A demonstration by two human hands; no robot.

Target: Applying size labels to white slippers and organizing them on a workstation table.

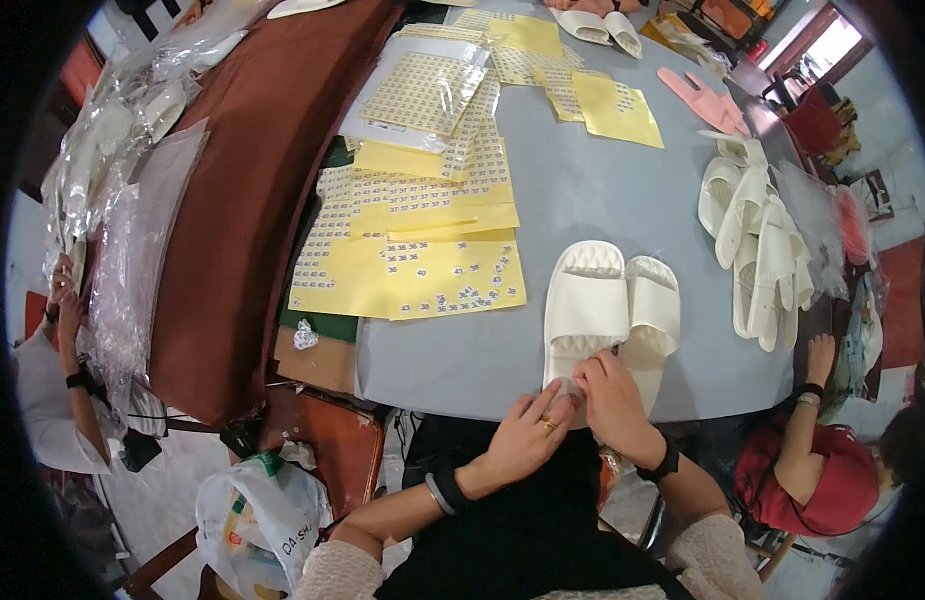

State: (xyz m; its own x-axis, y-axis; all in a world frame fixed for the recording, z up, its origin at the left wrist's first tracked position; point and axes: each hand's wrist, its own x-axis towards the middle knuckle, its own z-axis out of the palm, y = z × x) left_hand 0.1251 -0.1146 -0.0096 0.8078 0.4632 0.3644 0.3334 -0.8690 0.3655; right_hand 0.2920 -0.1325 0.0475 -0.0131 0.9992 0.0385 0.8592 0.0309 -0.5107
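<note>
A pair of white slide slippers lies at the table's front edge, toes pointing away from me. The left slipper (586, 305) has its heel end under my fingers; the right slipper (652, 318) lies close beside it. My left hand (527, 430), with a ring on one finger, is closed at that heel, fingertips together. My right hand (614, 402) meets it there, its fingers pinched too. What lies between the fingertips is too small and covered to make out. Left of the slippers are yellow sheets of small round number stickers (442, 262), many peeled off the nearest sheet.
More white slippers (757, 235) are piled at the right, with a pink slipper (697, 98) beyond. A brown padded bench (252, 200) runs along the left, holding clear plastic bags (132, 250). A co-worker in a red shirt (822, 480) sits at right; others work at left and far end.
</note>
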